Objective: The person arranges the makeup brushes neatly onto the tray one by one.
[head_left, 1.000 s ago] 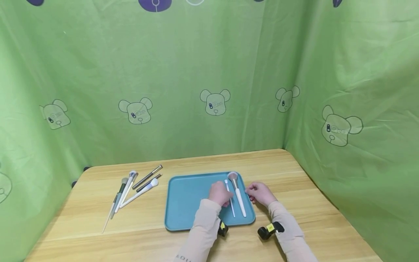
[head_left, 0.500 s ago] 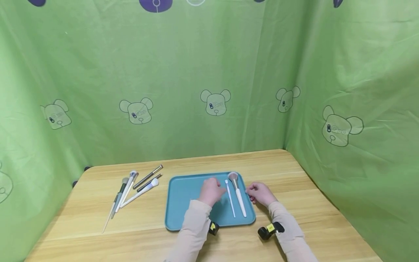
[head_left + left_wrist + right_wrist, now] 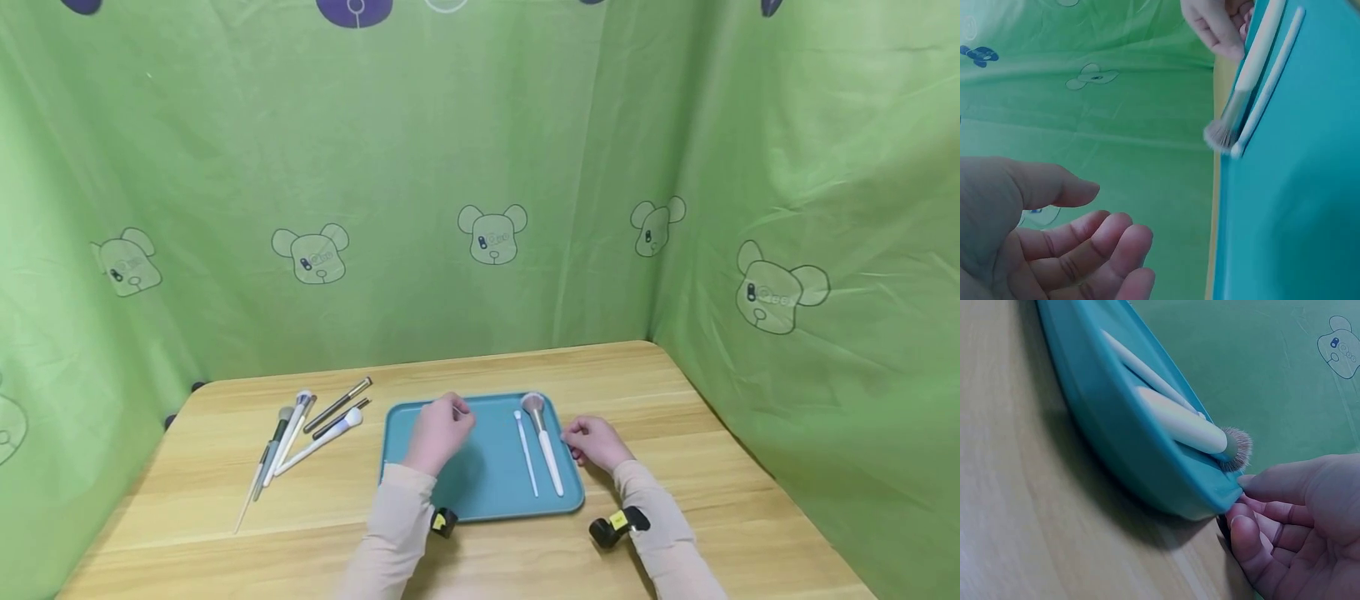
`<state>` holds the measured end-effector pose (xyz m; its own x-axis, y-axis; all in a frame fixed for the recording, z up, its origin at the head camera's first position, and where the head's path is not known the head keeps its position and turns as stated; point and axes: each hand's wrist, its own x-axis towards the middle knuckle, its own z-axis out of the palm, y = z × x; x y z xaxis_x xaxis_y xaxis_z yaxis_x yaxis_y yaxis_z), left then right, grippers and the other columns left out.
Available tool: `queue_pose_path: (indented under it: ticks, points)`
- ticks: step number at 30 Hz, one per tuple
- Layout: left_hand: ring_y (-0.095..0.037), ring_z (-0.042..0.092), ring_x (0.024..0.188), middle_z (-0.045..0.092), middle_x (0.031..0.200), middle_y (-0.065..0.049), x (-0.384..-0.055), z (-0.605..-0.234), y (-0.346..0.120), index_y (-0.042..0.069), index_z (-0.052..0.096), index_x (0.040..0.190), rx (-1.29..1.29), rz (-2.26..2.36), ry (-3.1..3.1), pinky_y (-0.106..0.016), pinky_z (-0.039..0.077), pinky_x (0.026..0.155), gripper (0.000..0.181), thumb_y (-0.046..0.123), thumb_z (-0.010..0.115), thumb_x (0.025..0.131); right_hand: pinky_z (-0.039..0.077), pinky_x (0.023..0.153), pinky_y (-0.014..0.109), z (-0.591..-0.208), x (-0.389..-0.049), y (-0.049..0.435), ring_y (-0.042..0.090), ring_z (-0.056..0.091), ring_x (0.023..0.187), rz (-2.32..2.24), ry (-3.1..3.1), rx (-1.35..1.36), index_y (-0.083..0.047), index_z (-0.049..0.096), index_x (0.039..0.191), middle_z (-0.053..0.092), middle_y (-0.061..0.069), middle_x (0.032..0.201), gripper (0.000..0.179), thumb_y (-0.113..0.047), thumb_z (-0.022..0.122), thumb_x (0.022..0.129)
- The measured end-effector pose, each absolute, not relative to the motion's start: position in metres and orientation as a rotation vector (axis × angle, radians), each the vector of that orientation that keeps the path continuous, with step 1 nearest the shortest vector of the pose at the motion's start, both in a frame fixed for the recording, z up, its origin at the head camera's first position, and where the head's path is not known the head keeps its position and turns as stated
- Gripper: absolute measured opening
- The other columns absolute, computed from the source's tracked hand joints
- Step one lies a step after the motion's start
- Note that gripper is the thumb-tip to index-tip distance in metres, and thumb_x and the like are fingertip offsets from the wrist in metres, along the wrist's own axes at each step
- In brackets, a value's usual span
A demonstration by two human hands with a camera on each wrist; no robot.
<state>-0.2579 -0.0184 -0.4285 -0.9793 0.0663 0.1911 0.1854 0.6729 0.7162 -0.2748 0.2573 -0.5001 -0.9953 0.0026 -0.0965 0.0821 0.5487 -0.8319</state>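
Over the left half of the teal tray (image 3: 495, 450), the left hand (image 3: 438, 433) is hovering released, its thumb standing apart from its loosely curled fingers (the left-wrist view is showing that gap plainly). At the tray's right side, the right hand (image 3: 596, 442) is pinching the rim between thumb and fingers.

Inside the tray, near that right rim, two brushes are lying side by side: a large white-handled brush (image 3: 550, 457) and, just left of it, a slim white brush (image 3: 527, 454). Both are pointing their bristles toward the far edge and their handles toward the person.

Left of the tray, on the wooden table (image 3: 637, 383), more brushes are resting in a loose group. A white brush with pale bristles (image 3: 315, 446) is slanting there, and a dark-handled brush (image 3: 337, 406) is lying beyond it. Behind everything, a green curtain (image 3: 412, 125) with bear-head prints is hanging.
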Motion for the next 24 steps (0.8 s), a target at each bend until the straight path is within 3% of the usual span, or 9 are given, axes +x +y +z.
queue_pose_path:
  ticks: [24]
  points:
    - [-0.030,0.066,0.089,0.070,0.100,-0.020,-0.276,-0.437,-0.158,-0.001,0.064,0.107,0.021,-1.090,-2.785,-0.046,0.055,0.081,0.027,0.016,0.063,0.086,0.053,0.055,0.027,-0.501,-0.276,0.257,0.014,0.056,0.061,-1.453,2.682,0.092,0.006,0.061,0.097,0.060,0.007,0.071,0.015,-0.008,0.061,0.092]
